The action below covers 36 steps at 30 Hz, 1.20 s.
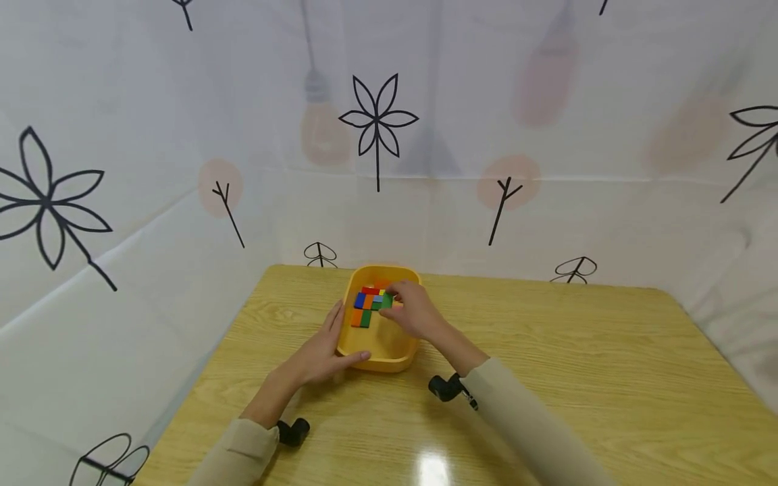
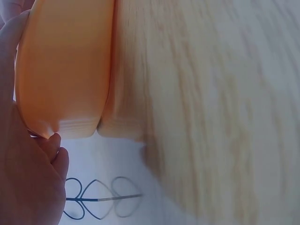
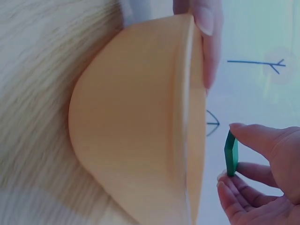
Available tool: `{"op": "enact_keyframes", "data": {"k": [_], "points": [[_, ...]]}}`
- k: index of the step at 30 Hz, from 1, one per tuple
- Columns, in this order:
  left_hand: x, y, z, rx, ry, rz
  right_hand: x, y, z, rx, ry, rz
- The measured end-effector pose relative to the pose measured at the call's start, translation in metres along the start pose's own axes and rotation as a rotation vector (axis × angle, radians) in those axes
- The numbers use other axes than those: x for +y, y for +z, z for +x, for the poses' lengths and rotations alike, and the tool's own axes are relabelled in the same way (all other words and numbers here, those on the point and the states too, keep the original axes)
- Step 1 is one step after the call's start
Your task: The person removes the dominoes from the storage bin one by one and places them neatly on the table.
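A yellow tray (image 1: 381, 353) sits near the far middle of the wooden table (image 1: 577, 378), holding several flat coloured blocks (image 1: 367, 304) in red, blue, orange and green. My left hand (image 1: 322, 351) grips the tray's left and near rim, thumb along the front edge; its fingers (image 2: 28, 154) press the tray's outer wall (image 2: 65, 70). My right hand (image 1: 413, 312) hovers over the tray and pinches a flat green block (image 3: 230, 153) between thumb and fingertips, just above the tray's rim (image 3: 190, 117). In the head view that green block (image 1: 386, 301) shows at the fingertips.
Patterned white cloth (image 1: 152, 202) walls the table on the left, back and right. Wrist cameras (image 1: 446, 387) sit on both sleeves. Bare tabletop lies to the right of the tray and in front of it.
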<state>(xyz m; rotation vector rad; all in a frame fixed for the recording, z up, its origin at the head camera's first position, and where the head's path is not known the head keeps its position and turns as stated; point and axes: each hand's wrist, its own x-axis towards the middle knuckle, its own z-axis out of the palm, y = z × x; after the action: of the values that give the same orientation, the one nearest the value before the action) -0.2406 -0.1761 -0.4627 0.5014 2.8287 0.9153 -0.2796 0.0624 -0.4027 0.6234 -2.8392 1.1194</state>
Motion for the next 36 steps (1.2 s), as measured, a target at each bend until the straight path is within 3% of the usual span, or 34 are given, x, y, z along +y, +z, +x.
{"op": "enact_keyframes", "data": {"k": [18, 36], "points": [[-0.001, 0.000, 0.000, -0.003, -0.005, -0.001, 0.033, -0.042, -0.016, 0.015, -0.111, -0.053], [-0.001, 0.001, 0.000, -0.002, -0.018, 0.004, 0.089, -0.046, -0.011, 0.027, -0.118, -0.029]]}}
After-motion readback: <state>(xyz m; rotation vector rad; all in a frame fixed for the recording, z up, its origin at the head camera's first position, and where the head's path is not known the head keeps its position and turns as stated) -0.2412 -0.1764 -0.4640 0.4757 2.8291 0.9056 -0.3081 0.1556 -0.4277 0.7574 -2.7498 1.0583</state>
